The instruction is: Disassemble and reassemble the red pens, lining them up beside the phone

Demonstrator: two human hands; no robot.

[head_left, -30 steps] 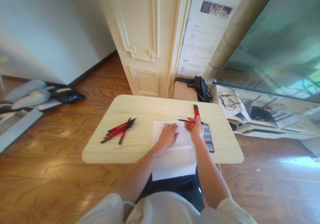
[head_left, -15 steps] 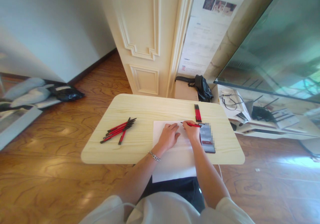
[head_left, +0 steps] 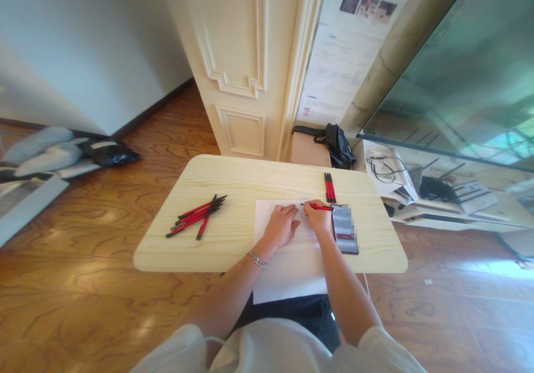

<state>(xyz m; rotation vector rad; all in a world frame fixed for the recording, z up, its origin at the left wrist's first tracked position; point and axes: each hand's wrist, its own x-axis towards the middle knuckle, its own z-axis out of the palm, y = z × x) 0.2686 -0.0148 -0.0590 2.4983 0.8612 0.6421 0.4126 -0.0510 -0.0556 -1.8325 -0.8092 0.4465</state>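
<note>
My right hand (head_left: 317, 216) is closed round a red and black pen (head_left: 321, 207), its tip at the upper part of a white sheet of paper (head_left: 287, 275). Flat on the same sheet lies my left hand (head_left: 282, 225), fingers stretched out, holding nothing. The sheet hangs over the near table edge toward my lap. Just right of my right hand is a phone (head_left: 347, 245) with a lit, partly blurred screen. Beyond it, a few red pens (head_left: 330, 187) lie side by side. To the left, several more red and black pens (head_left: 196, 217) form a loose, crossed pile.
The light wooden table (head_left: 250, 178) has rounded corners. Behind it stand a cardboard box (head_left: 309, 150) and a black bag (head_left: 337, 145). A white cabinet (head_left: 438, 217) with cables and a router is at the right, under a large screen (head_left: 467, 84).
The pen in my right hand has shifted very slightly left along the top of the paper. My left hand stays in place on the sheet.
</note>
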